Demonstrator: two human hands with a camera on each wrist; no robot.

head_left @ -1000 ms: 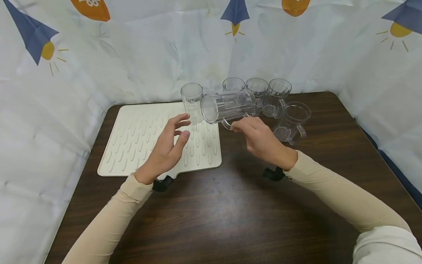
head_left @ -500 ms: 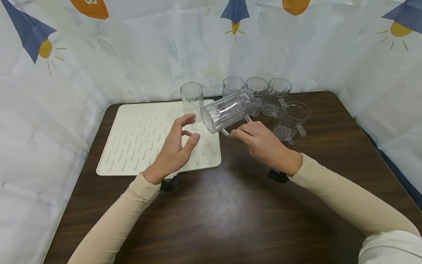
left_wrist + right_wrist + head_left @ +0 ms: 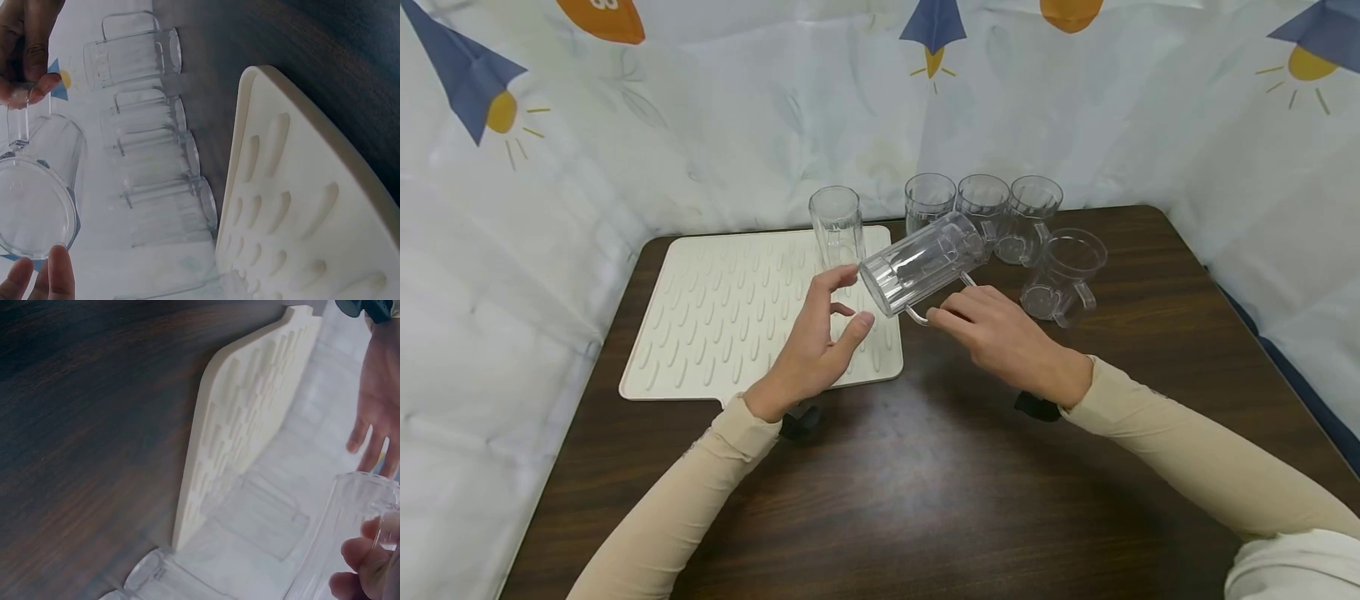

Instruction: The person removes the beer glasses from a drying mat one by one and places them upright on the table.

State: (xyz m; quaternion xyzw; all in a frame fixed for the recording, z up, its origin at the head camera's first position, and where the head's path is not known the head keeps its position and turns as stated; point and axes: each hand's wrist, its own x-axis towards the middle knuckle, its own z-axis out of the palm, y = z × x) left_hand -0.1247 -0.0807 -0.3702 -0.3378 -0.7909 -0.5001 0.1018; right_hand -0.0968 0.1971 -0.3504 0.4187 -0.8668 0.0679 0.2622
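Observation:
My right hand (image 3: 1000, 337) grips the handle of a clear mug (image 3: 921, 262), held in the air on its side and tilted. Its round lower-left end points at my left hand (image 3: 816, 346), whose fingers are spread with the thumb apart. In the left wrist view, the left fingertips (image 3: 60, 275) come right up to the edge of the mug's round end (image 3: 31, 206); whether they touch is hard to tell. Upright on the cream ridged mat (image 3: 700, 325) stands another clear mug (image 3: 837, 221), behind the left fingers.
Three clear mugs stand in a row at the back, including a left one (image 3: 930, 200) and a right one (image 3: 1036, 204); a further mug (image 3: 1067, 279) is in front of them. A patterned white curtain (image 3: 737, 108) closes off the dark wooden table (image 3: 925, 492) behind.
The left hand has moved right, closer to the held mug. The right hand has come slightly down and nearer, tipping the mug's left end lower.

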